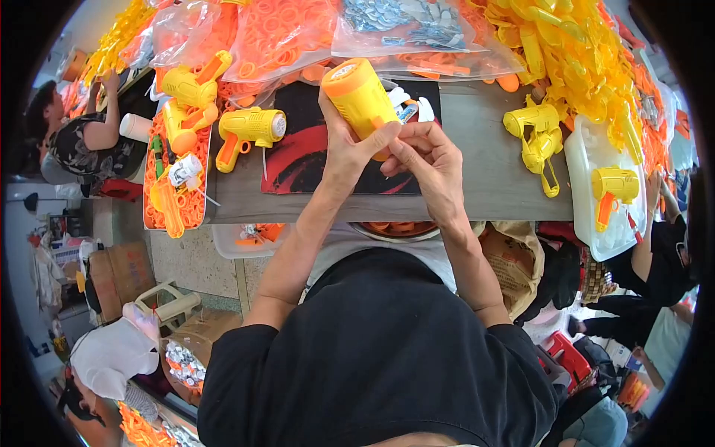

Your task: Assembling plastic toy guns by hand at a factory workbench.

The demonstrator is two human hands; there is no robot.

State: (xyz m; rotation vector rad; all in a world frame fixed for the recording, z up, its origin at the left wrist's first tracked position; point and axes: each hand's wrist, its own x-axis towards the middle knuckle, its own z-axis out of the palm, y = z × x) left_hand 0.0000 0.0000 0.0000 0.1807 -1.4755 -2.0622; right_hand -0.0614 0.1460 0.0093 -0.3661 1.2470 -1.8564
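A yellow toy gun (365, 97) with an orange front ring is tilted up over the mat, and my left hand (344, 153) is wrapped round its barrel. My right hand (436, 167) has its fingers pinched together close to the toy's lower end; what lies between them is hidden. Below both hands spreads a black mat (298, 167) with a red pattern. Small white parts (424, 110) lie on the mat just beyond my right hand. To the left of the mat rests another yellow toy gun (257, 127) with an orange handle.
At left, a tray (210, 160) holds orange rings and toy pieces. Bags of orange parts (279, 45) and a yellow pile (562, 37) line the back. Yellow gun shells (532, 123) lie right, beside a white bin (581, 186). Other people work on both sides.
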